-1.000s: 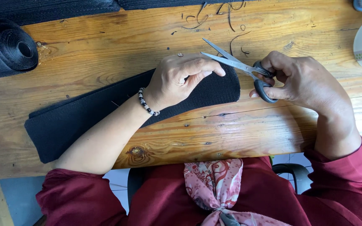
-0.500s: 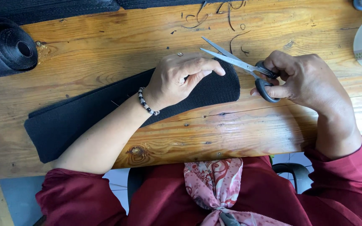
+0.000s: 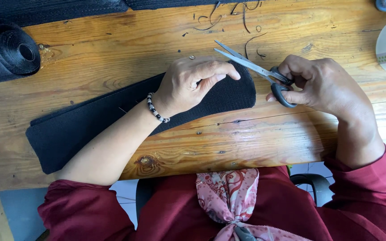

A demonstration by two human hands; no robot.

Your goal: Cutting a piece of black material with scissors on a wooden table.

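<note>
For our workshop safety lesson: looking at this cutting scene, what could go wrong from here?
1. The left hand presses on the black fabric strip with fingertips close to the open blades of the scissors; a nick seems possible.
2. The right hand holds the scissors pointing towards the left hand.
3. The strip overhangs the wooden table edge, so it may slide and spoil the cut.

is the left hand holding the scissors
No, the scissors are held in the right hand, while the left hand presses flat on the black fabric strip.
</note>
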